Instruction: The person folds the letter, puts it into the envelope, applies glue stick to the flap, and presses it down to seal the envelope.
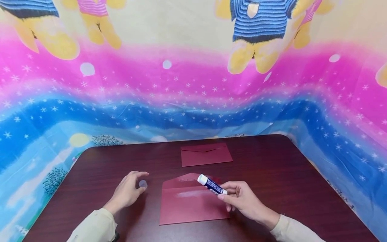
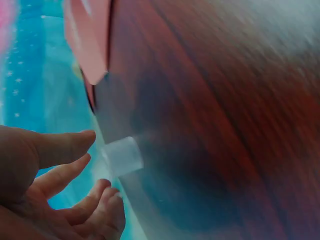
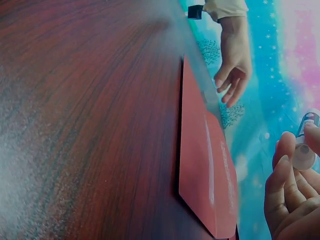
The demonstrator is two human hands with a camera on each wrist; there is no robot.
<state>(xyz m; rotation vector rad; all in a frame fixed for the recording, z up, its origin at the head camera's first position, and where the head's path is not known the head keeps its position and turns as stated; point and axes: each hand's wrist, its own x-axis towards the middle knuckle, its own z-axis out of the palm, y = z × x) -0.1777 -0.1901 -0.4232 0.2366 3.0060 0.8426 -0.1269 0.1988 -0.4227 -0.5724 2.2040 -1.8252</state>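
My right hand [image 1: 246, 201] pinches a glue stick [image 1: 212, 185] with a white end and a dark blue label, above an open red envelope [image 1: 193, 210]. That envelope lies with its flap [image 1: 188, 178] spread away from me, and whitish smears show on flap and body. To the left, my left hand [image 1: 128, 190] has its fingers spread and loosely bent. A small translucent cap [image 2: 124, 156] stands on the table beside its fingertips, with a gap visible between them in the left wrist view. In the right wrist view the glue stick [image 3: 303, 155] is partly hidden by fingers.
A second red envelope [image 1: 207, 156], flap folded down, lies farther back on the dark wooden table [image 1: 136, 158]. Behind and beside the table hangs a colourful printed cloth [image 1: 193, 87].
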